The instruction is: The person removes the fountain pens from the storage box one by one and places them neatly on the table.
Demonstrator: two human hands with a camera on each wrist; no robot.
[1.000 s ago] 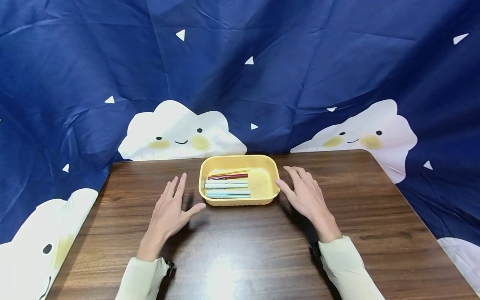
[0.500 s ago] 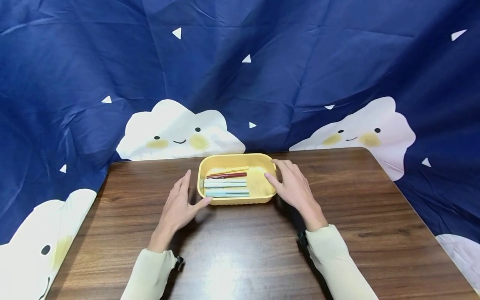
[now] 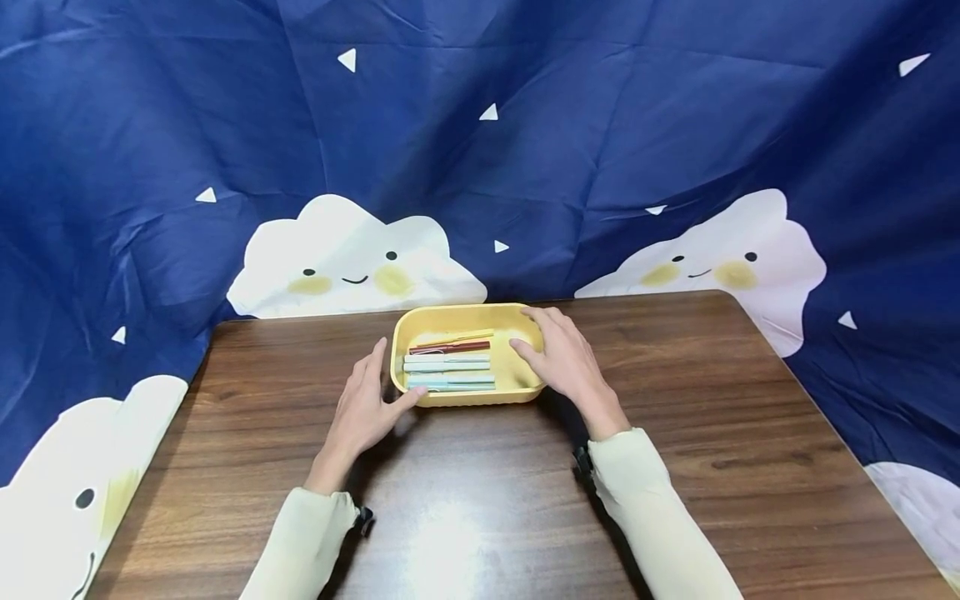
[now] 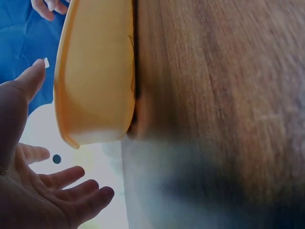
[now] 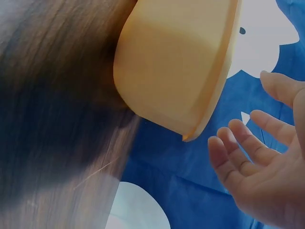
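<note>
A yellow plastic tray (image 3: 480,398) stands near the table's back edge. In its left part lie a yellow pen (image 3: 465,337), a dark red pen (image 3: 442,347), white pens (image 3: 450,366) and light blue pens (image 3: 453,385), side by side. My left hand (image 3: 366,410) is at the tray's left front corner, its thumb overlapping the rim in the head view. Over the right end hovers my right hand (image 3: 566,357), fingers spread and slightly bent, holding nothing. Both wrist views show a gap between the tray wall (image 4: 95,71) and the relaxed fingers.
The tray rests on a dark brown wooden table (image 3: 712,467). Behind it hangs a blue cloth (image 3: 540,125) printed with white smiling clouds (image 3: 352,258). Each wrist wears a dark band under a pale sleeve (image 3: 300,533).
My right hand has moved left, from beside the tray to over its right end. The left hand has shifted right and closer to the left front corner. The pens lie as before.
</note>
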